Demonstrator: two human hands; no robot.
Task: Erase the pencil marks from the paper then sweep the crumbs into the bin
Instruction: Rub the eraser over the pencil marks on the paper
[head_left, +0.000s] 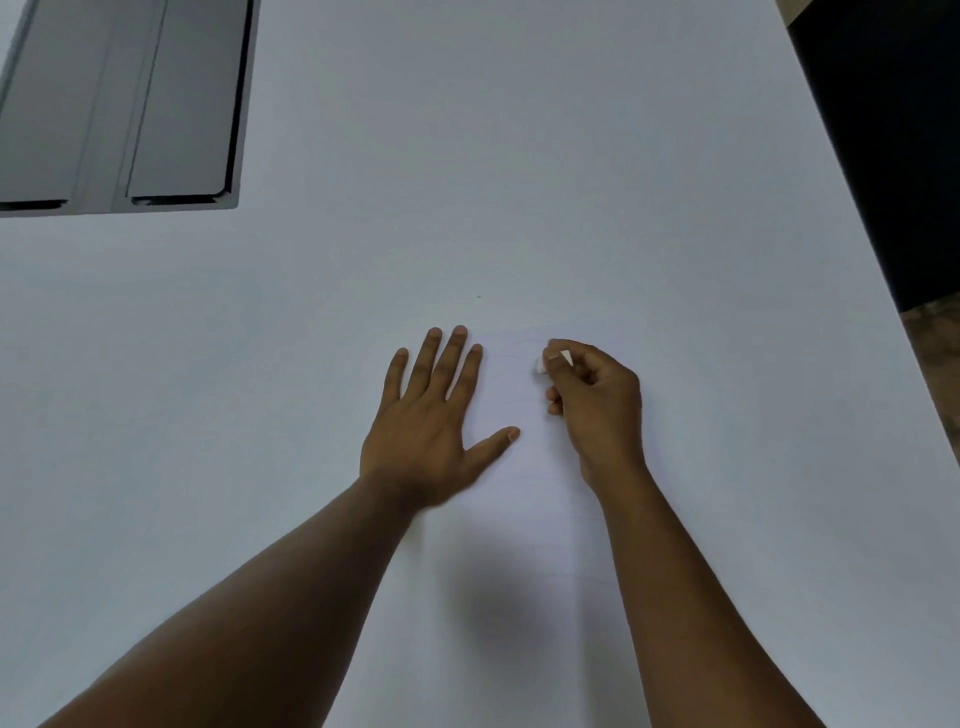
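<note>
A white sheet of paper (524, 410) lies on the white table (467, 182), barely distinct from it; faint pencil lines show near its top. My left hand (434, 421) rests flat on the paper's left part, fingers spread. My right hand (595, 400) is closed around a small white eraser (551, 361), whose end sticks out at the fingertips and touches the paper near its upper right. No bin is in view.
A grey metal channel cover (130, 104) is set into the table at the far left. The table's right edge (852, 171) runs diagonally, with a dark area beyond it. A tiny dark speck (479, 297) lies above the paper.
</note>
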